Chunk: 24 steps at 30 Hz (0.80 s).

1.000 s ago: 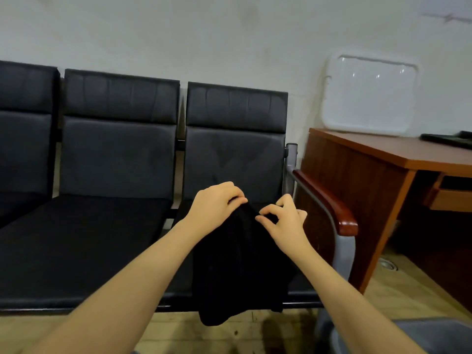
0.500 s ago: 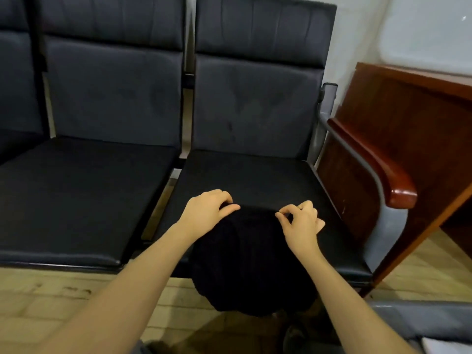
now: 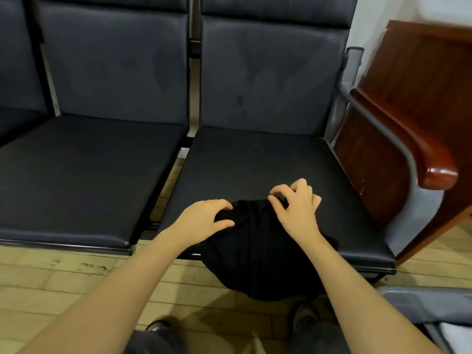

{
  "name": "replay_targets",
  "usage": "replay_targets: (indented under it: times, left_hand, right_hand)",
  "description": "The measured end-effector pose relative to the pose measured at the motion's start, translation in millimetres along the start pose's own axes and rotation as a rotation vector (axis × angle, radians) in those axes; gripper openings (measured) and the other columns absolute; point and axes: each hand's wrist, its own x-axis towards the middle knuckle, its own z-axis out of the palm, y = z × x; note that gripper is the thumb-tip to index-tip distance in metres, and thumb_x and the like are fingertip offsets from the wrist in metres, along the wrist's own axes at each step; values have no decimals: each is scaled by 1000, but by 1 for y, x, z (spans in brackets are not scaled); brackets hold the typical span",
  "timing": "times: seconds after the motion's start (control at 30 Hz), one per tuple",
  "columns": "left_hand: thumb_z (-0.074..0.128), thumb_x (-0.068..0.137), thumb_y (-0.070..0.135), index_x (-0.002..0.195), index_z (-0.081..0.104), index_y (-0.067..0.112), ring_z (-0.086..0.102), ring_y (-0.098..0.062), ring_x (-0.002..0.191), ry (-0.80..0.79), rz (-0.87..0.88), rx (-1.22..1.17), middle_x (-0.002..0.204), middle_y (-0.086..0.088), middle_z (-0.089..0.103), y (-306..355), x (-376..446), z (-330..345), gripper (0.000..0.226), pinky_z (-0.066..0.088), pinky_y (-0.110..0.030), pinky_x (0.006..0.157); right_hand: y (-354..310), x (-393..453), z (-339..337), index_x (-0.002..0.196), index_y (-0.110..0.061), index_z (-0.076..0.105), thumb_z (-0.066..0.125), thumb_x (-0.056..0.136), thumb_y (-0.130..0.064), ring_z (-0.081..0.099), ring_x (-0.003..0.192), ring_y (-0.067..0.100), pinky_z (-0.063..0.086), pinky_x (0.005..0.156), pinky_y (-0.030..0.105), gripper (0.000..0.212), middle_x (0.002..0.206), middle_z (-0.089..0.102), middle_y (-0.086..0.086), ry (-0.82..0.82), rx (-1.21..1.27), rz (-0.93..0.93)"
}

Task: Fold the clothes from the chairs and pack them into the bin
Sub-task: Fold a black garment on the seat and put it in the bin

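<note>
Cloth [image 3: 258, 251]: black, on the front of the right chair [image 3: 255, 162], its lower part hangs over the seat edge.
Left hand [image 3: 204, 218]: my fingers and thumb pinch the cloth's top left corner.
Right hand [image 3: 296, 208]: my curled fingers pinch its top right corner.
Bin [image 3: 429, 305]: grey, low right.

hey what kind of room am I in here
Probably an office or waiting area: a row of joined black padded chairs with a wooden armrest, a brown wooden desk beside them, and a pale plank floor.
</note>
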Motion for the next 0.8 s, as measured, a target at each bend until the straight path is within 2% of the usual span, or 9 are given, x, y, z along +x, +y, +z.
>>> replay_targets:
  times: [0.07, 0.13, 0.2, 0.3, 0.4, 0.53, 0.63, 0.8]
  left_hand:
    - [57, 91, 39, 131, 49, 26, 50, -11, 116, 9, -18, -10, 128, 9, 55, -3, -3, -2, 42, 41, -27, 97]
    - [58, 91, 36, 132, 48, 25, 48, -12, 115, 40, -50, -3, 123, 7, 55, -5, -4, -3, 43, 41, -29, 97]
    - [61, 89, 34, 133, 47, 23, 49, -13, 108, 67, -107, -47, 116, 4, 55, -9, -6, -2, 47, 42, -30, 94]
    - [63, 89, 29, 124, 56, 18, 53, -10, 91, 93, -146, -113, 104, 5, 56, -14, -6, -4, 37, 47, -26, 86]
    - [62, 90, 24, 112, 64, 15, 50, -8, 82, 167, -130, -103, 90, 10, 49, -17, -6, -10, 24, 44, -21, 81]
    - [60, 91, 19, 98, 65, 15, 49, 0, 75, 310, -96, -174, 89, 9, 51, -19, -6, -23, 9, 36, -5, 70]
    - [54, 94, 17, 97, 61, 18, 54, -1, 76, 344, -128, -323, 88, 7, 59, -15, -5, -30, 7, 40, -6, 67]
    - [41, 100, 16, 106, 57, 17, 53, -2, 94, 338, -89, -387, 101, 7, 57, -4, 0, -35, 17, 39, -8, 80]
  right_hand:
    - [-9, -2, 1, 88, -30, 65, 63, 85, -47, 37, 90, 12, 11, 82, 25, 17, 93, 34, -6, -67, -29, -103]
    - [-15, -5, 5, 92, -31, 64, 61, 80, -59, 34, 93, 11, 11, 81, 26, 30, 97, 32, -7, -170, -113, -180]
    - [-19, -6, 10, 98, -31, 63, 60, 78, -63, 35, 97, 12, 11, 81, 27, 38, 101, 29, -8, -242, -192, -208]
    - [-20, -4, 14, 99, -32, 63, 61, 83, -54, 34, 101, 11, 9, 80, 26, 27, 102, 29, -9, -282, -175, -163]
    - [-17, -3, 14, 98, -30, 66, 61, 88, -44, 33, 98, 9, 7, 82, 24, 18, 99, 31, -9, -298, -131, -183]
    - [-13, -2, 10, 94, -28, 66, 62, 89, -39, 36, 90, 7, 10, 81, 22, 13, 91, 35, -9, -238, -14, -136]
    - [-12, -2, 7, 94, -27, 66, 61, 90, -37, 36, 87, 8, 13, 80, 23, 12, 88, 34, -11, -231, 30, -120]
    - [-13, -2, 5, 93, -27, 66, 61, 90, -36, 36, 86, 6, 15, 81, 23, 11, 87, 35, -11, -194, 84, -82]
